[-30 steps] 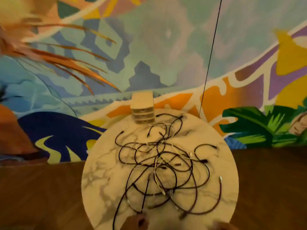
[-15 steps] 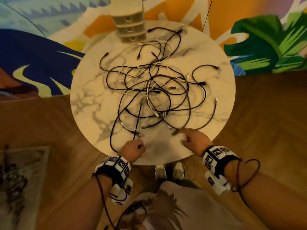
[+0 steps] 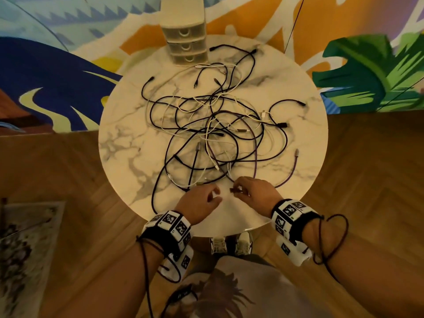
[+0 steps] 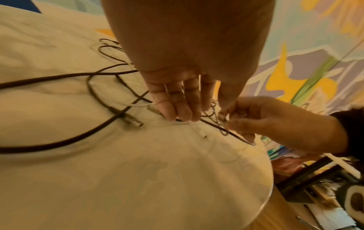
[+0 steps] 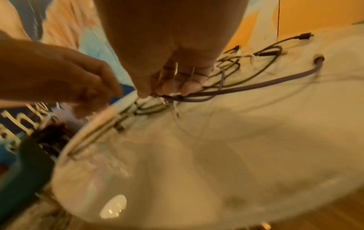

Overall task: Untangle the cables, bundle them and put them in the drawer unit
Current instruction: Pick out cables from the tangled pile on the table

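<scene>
A tangle of black, white and purple cables [image 3: 218,129] lies spread over the round marble table [image 3: 124,157]. The cream three-drawer unit [image 3: 187,37] stands at the table's far edge, its drawers closed. At the near edge my right hand [image 3: 238,189] pinches the plug end of the purple cable [image 5: 256,85], lifted slightly off the top. Just to its left, my left hand [image 3: 214,196] reaches down with straight fingers [image 4: 177,113]. Their tips touch a white cable [image 4: 138,105] and hold nothing.
A painted mural wall rises behind the table, and a thin black cord [image 3: 293,26] hangs in front of it. Wooden floor surrounds the table, with a patterned rug [image 3: 23,249] at the left. My shoes [image 3: 231,244] are under the near edge. Dark cords loop round both wrists.
The head view has tilted down from the wall onto the table. Both hands have moved inward toward each other, and my right hand has picked up the purple cable's plug.
</scene>
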Motion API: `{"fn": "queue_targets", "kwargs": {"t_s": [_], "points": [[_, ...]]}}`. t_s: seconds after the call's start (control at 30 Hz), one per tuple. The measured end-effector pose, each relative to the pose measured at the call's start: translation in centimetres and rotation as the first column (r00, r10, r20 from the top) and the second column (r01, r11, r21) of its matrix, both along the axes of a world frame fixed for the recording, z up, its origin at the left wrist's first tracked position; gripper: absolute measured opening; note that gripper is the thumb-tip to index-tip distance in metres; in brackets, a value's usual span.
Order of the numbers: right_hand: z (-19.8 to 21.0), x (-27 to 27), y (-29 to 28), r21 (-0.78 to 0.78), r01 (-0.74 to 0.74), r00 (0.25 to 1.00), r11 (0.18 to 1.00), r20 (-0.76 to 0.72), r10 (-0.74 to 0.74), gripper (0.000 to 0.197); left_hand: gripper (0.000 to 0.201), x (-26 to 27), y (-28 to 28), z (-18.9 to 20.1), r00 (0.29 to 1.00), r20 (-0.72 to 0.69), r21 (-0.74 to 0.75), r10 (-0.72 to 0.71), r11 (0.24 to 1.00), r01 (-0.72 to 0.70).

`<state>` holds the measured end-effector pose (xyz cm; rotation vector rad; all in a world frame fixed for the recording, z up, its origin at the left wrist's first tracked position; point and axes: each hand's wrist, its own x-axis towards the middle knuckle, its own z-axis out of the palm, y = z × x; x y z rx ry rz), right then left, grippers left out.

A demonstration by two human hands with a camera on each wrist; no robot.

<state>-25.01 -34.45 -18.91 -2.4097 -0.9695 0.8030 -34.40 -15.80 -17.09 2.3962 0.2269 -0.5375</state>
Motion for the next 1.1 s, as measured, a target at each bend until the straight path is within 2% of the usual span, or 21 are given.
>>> {"fn": "queue_targets", "kwargs": {"t_s": [0.07,0.13,0.3,0.37,0.47,0.5,0.53,0.57,0.6,0.63,0.67,0.7,0.77,0.8,0.87,0.97,1.03,1.1], "points": [[1.2,-0.4,0.2,0.124,0.033,0.999,0.992,0.013,-0.035,0.024,0.026,1.0,-1.1,0.9,0.995,0.096,-0.071,0.026,0.997,-0.02],[2.1,-0.8,0.3,0.21,0.056,0.998,0.976,0.011,-0.059,0.025,0.023,2.0,-2.1,1.6,0.984,0.167,-0.14,0.058,0.99,-0.035],[2.6,-1.4,0.2,0.281,0.189,0.981,0.941,-0.012,-0.194,0.023,0.009,3.4,-2.8,2.9,0.955,0.275,-0.127,0.115,0.988,-0.082],[2.6,-1.3,0.3,0.315,0.203,0.976,0.927,0.015,-0.219,0.026,0.009,3.6,-3.2,4.3,0.928,0.371,-0.049,-0.02,0.998,0.041],[4.1,-0.8,1.0,0.292,0.195,0.98,0.936,-0.083,-0.179,0.025,0.016,3.7,-4.4,6.2,0.785,0.511,0.187,-0.351,0.936,0.297],[4.5,-0.6,1.1,0.278,0.187,0.978,0.942,-0.143,-0.152,0.023,0.016,3.8,-4.7,6.4,0.756,0.546,0.179,-0.361,0.932,0.316],[4.8,-0.5,1.2,0.306,0.2,0.969,0.931,-0.204,-0.142,0.021,0.016,4.0,-4.8,6.4,0.771,0.567,0.104,-0.292,0.953,0.285],[4.9,-0.3,1.2,0.348,0.252,0.95,0.903,-0.267,-0.162,0.024,0.017,4.3,-4.8,6.2,0.822,0.552,-0.04,-0.141,0.98,0.194],[5.0,0.0,1.2,0.375,0.342,0.917,0.861,-0.335,-0.218,0.032,0.018,4.7,-4.6,5.8,0.87,0.491,-0.225,0.055,0.972,0.065],[4.9,0.3,1.1,0.374,0.448,0.867,0.812,-0.402,-0.293,0.043,0.018,4.9,-4.3,5.2,0.893,0.389,-0.388,0.225,0.919,-0.063],[4.8,0.7,1.2,0.357,0.548,0.809,0.756,-0.455,-0.372,0.052,0.021,5.1,-4.0,4.7,0.905,0.29,-0.471,0.31,0.87,-0.147],[4.9,1.0,1.1,0.356,0.633,0.752,0.688,-0.493,-0.437,0.057,0.031,5.1,-3.9,4.2,0.931,0.22,-0.476,0.293,0.865,-0.16],[5.5,1.3,1.1,0.383,0.749,0.65,0.541,-0.581,-0.489,0.062,0.053,4.7,-4.4,3.7,0.985,0.13,-0.41,0.117,0.91,-0.054],[5.8,1.4,1.1,0.396,0.781,0.615,0.483,-0.623,-0.484,0.063,0.054,4.6,-4.8,3.4,0.995,0.086,-0.381,0.055,0.924,-0.018],[6.0,1.6,1.0,0.401,0.821,0.563,0.406,-0.686,-0.461,0.063,0.037,4.6,-5.4,2.9,1.0,0.028,-0.341,0.01,0.94,0.0],[5.8,2.1,0.7,0.342,0.878,0.464,0.336,-0.781,-0.417,0.067,0.014,4.5,-5.3,1.2,0.997,0.067,-0.297,-0.027,0.954,0.046],[6.2,2.9,0.2,0.308,0.914,0.383,0.265,-0.871,-0.308,0.069,0.011,4.3,-4.6,-0.3,0.993,0.109,-0.224,-0.044,0.972,0.068],[6.9,4.0,-0.7,0.312,0.938,0.341,0.154,-0.91,-0.235,0.07,0.015,4.5,-3.3,-1.9,0.992,0.113,-0.132,-0.048,0.989,0.063]]}}
